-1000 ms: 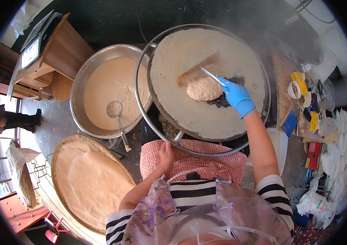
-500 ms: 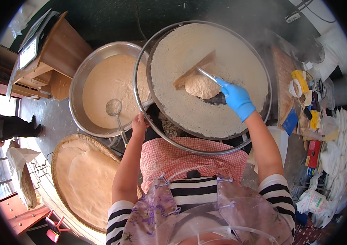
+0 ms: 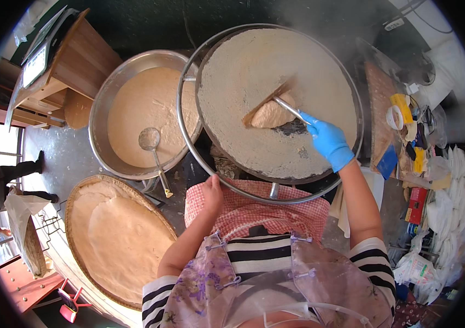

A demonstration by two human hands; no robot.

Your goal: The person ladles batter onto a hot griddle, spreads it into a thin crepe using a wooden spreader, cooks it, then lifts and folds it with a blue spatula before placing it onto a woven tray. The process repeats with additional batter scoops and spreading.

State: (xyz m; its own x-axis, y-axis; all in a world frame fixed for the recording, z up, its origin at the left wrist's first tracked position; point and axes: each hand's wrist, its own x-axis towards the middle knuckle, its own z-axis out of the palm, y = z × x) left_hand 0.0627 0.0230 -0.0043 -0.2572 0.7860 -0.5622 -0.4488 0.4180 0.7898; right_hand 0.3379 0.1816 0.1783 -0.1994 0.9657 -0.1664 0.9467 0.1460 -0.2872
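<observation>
My right hand [image 3: 331, 145], in a blue glove, is closed round the metal handle of a wooden spreader [image 3: 265, 102]. The spreader's blade stands across the round griddle [image 3: 238, 65], with a lump of pale batter [image 3: 271, 113] against its near side. A thin grey-beige layer covers most of the griddle, and a dark patch shows beside the lump. My bare left hand [image 3: 213, 194] is closed on the near left of the metal ring [image 3: 298, 200] that circles the griddle. A ladle [image 3: 149, 139] rests in the wide metal basin [image 3: 97, 136] of batter, left of the griddle.
A large round woven tray [image 3: 74, 240] bearing pale thin sheets lies at lower left. A wooden cabinet [image 3: 87, 54] stands beyond the basin. Right of the griddle, a board [image 3: 377, 109] borders packets, tape and plastic bags. Another person [image 3: 11, 177] walks at far left.
My left hand has moved right and nearer along the ring, whose spokes now sit elsewhere. The spreader, batter lump and my right hand have shifted a little right. The other person has stepped.
</observation>
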